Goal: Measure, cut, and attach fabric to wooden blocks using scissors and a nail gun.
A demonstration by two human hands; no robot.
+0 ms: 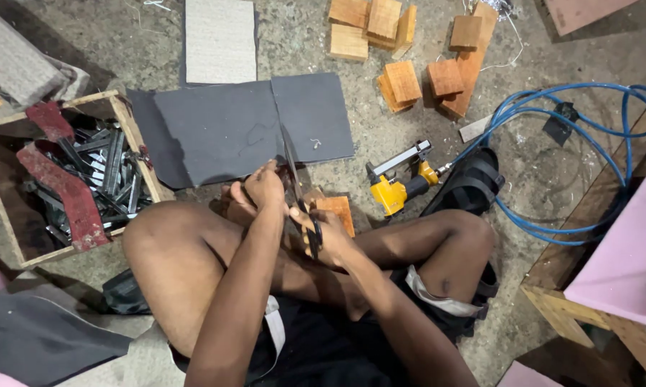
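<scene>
Head view, floor-level work spot, person seated cross-legged.

- Right hand [328, 233]: fingers closed through the handles of the scissors [298, 193], blades pointing far, toward the sheet.
- Left hand [262, 188]: fingers curled together at the sheet's near edge, apparently pinching it beside the blades so the material stays taut; the exact grip is hidden.
- Grey sheet [222, 129]: flat on the floor just far of the knees, the scissors standing along a cut line that splits it into a large left part and a smaller right part.
- Wood block [337, 211]: just beside the right hand, near the shin.
- Yellow nail gun [398, 188]: right of the hands, lying on its side, blue hose [552, 115] looping off to the right; within arm's reach.
- Crate [133, 136]: left, holding dark metal pieces and red strips.
- Cut wood blocks [402, 43]: far right, loosely heaped, well apart from the hands.
- Pale panel [220, 39]: far, beyond the sheet.
</scene>
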